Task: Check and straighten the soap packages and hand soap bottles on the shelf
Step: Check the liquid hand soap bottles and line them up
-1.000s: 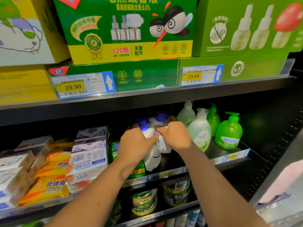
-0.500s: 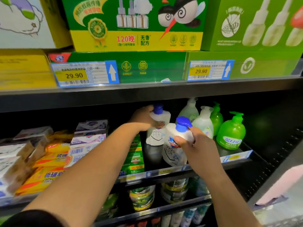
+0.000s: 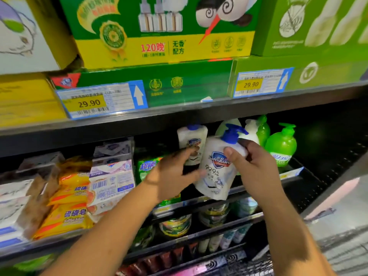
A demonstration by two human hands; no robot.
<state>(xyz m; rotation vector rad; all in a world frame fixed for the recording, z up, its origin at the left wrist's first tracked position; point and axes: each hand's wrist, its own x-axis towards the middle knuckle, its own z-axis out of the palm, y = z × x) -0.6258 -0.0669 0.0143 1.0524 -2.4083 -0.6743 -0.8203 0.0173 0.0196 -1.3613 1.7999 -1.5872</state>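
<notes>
The task is judged partway done: a white Safeguard hand soap bottle (image 3: pixel 216 168) is held tilted out over the shelf's front lip (image 3: pixel 290 173), pump leaning toward one o'clock, and is gripped at its shoulder by the right hand (image 3: pixel 256 168), thumb laid across the label. The left hand (image 3: pixel 175 176) is stretched toward a second Safeguard bottle (image 3: pixel 192 140) at eleven o'clock; whether that one is gripped or merely touched cannot be told. The green hand soap bottles (image 3: pixel 280 148) at two o'clock are seen upright (seemingly in order), while the yellow sulfur soap packages (image 3: pixel 67 198) and white soap packages (image 3: pixel 111 176) at nine o'clock are seen stacked askew, untouched. A dark gap behind the held bottle is left for its return; headroom is limited by the upper shelf's edge (image 3: pixel 179 116), close above the pump tops.
</notes>
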